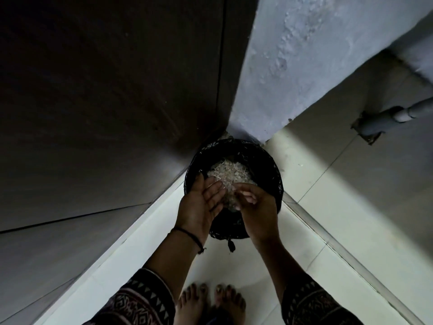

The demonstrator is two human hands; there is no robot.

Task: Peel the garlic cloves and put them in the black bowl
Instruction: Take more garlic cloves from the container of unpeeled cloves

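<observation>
A round black bin lined with a black bag [269, 165] stands on the floor in a corner. A heap of pale garlic peels [228, 173] lies inside it. My left hand [201, 205] is held over the bin's near left rim, palm up and fingers straight. My right hand [255, 205] hovers over the near right side, fingers loosely curled and brushing toward the left palm. I cannot see anything held in either hand. No garlic cloves and no black bowl are in view.
A dark wooden door or cabinet [105, 102] rises at left, a grey-blue wall [316, 55] behind the bin. Pale floor tiles [328, 231] surround it, with a grey pipe [386, 118] at right. My bare feet [210, 301] stand just before the bin.
</observation>
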